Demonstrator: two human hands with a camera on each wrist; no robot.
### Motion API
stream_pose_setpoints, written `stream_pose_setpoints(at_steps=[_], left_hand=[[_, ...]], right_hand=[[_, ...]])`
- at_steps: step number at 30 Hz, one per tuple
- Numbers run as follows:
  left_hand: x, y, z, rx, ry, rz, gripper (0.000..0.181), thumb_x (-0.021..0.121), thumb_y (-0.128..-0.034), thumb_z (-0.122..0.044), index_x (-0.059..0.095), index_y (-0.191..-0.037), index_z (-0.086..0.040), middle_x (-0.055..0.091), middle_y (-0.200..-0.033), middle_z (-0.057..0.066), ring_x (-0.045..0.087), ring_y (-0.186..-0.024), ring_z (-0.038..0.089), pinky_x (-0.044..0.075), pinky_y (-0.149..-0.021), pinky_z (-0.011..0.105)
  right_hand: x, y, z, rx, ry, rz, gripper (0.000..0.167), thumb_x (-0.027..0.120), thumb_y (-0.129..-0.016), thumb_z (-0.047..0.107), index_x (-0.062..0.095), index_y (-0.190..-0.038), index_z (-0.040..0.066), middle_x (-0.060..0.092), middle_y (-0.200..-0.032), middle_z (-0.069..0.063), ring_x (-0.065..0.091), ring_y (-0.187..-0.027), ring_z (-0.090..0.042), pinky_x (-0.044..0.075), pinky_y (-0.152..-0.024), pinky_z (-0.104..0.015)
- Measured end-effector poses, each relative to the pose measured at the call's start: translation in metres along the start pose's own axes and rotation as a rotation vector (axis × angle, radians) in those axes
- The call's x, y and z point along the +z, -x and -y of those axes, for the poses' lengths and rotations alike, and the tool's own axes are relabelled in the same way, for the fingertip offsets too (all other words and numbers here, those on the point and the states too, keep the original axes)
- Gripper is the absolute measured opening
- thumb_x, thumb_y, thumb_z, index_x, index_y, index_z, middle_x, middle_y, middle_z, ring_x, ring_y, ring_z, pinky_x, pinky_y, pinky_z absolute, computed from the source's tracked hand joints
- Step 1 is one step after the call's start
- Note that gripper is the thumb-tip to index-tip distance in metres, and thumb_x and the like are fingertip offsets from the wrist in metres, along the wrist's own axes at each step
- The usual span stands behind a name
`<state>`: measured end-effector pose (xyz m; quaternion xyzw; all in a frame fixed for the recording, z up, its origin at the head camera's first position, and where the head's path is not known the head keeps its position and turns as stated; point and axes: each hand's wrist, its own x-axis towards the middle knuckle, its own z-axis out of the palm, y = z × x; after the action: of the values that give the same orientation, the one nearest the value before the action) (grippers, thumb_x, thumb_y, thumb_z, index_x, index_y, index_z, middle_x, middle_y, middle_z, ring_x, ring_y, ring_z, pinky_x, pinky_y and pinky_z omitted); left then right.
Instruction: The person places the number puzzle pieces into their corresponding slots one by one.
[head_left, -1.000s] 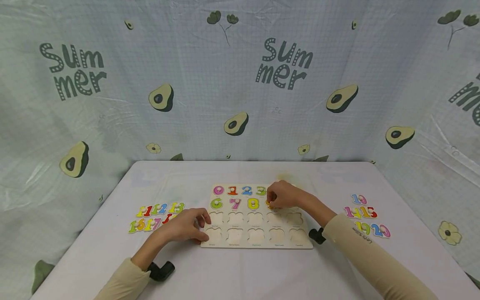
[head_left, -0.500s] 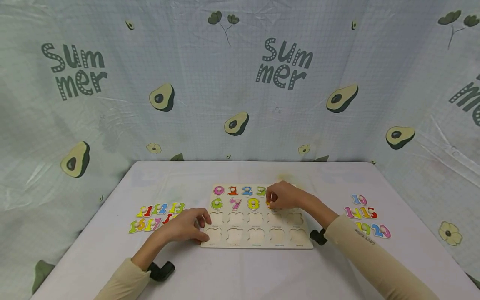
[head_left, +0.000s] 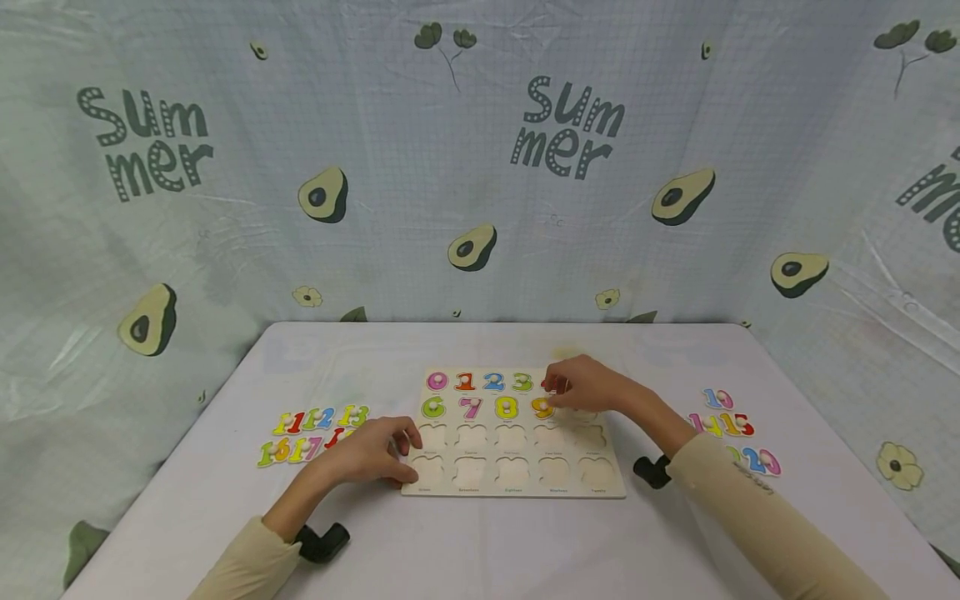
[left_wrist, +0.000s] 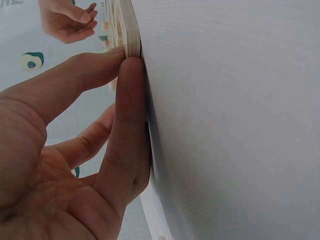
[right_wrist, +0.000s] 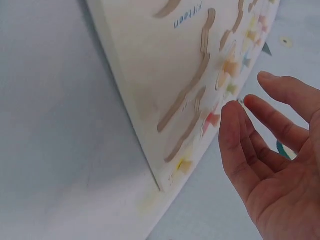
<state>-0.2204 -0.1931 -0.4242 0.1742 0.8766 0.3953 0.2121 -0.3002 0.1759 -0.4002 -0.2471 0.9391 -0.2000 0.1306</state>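
Left hand (head_left: pixel 367 452), lower left of centre, head view: thumb and fingers pinch the left edge of the board (head_left: pixel 491 477); left wrist view shows the grip on the board's edge, close above the bench (head_left: pixel 480 546). Right hand (head_left: pixel 588 385), right of centre: fingers loosely curved, thumb apart from them in the right wrist view, raised over the upper right of the board, fingertips just beside the 9 (head_left: pixel 542 407).

Board: lies flat, centre of the frame, slightly below the middle. Top row, left to right: 0 (head_left: pixel 437 381), 1 (head_left: pixel 466 382), 2 (head_left: pixel 493 382), 3 (head_left: pixel 522 382), then a red piece (right_wrist: pixel 210 121) partly covered by the right hand in head view. A yellow piece (right_wrist: pixel 183 166) sits near the board's corner in right wrist view. Second row: 6 (head_left: pixel 432 407), 7 (head_left: pixel 470 408), 8 (head_left: pixel 507 407), 9. Two rows of cut-out recesses below.

Left of the board, loose on the bench: 11 (head_left: pixel 289 422), 12 (head_left: pixel 319 417), 13 (head_left: pixel 352 415), 16 (head_left: pixel 273 452), 17 (head_left: pixel 304 449), others partly behind the left hand. Right side: 10 (head_left: pixel 717 399), 14 (head_left: pixel 707 425), 15 (head_left: pixel 738 425), 20 (head_left: pixel 762 461); the right sleeve (head_left: pixel 750 508) overlaps part of this group.

Behind: pale curtain (head_left: pixel 390 108), "summer" lettering and avocados, filling the upper half.
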Motion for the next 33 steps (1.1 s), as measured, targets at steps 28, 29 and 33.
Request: stream_pose_setpoints(at_steps=[28,29,33], left_hand=[[0.001,-0.002,0.002,0.002,-0.022,-0.019,0.035,0.086,-0.0791,-0.009,0.064,-0.106,-0.005,0.059,-0.094,0.009,0.058,-0.071,0.017,0.047,-0.065,0.028],[0.001,-0.002,0.002,0.004,-0.024,-0.02,0.035,0.086,-0.0789,-0.009,0.064,-0.106,-0.005,0.059,-0.095,0.009,0.058,-0.071,0.017,0.047,-0.065,0.028],[0.001,-0.002,0.001,0.007,-0.036,-0.027,0.035,0.086,-0.0784,-0.009,0.064,-0.106,-0.006,0.06,-0.095,0.009,0.057,-0.073,0.017,0.046,-0.065,0.028]], right_hand=[[-0.051,0.069,-0.095,0.125,-0.136,-0.103,0.026,0.068,-0.098,0.016,0.066,-0.115,-0.004,0.069,-0.094,-0.012,0.068,-0.08,-0.025,0.061,-0.071,-0.036],[-0.052,0.072,-0.098,0.136,-0.14,-0.108,0.026,0.068,-0.098,0.015,0.066,-0.115,-0.004,0.069,-0.094,-0.012,0.068,-0.081,-0.025,0.061,-0.071,-0.035],[-0.054,0.082,-0.112,0.162,-0.135,-0.117,0.027,0.068,-0.098,0.016,0.066,-0.116,-0.004,0.069,-0.096,-0.013,0.067,-0.083,-0.024,0.061,-0.071,-0.033]])
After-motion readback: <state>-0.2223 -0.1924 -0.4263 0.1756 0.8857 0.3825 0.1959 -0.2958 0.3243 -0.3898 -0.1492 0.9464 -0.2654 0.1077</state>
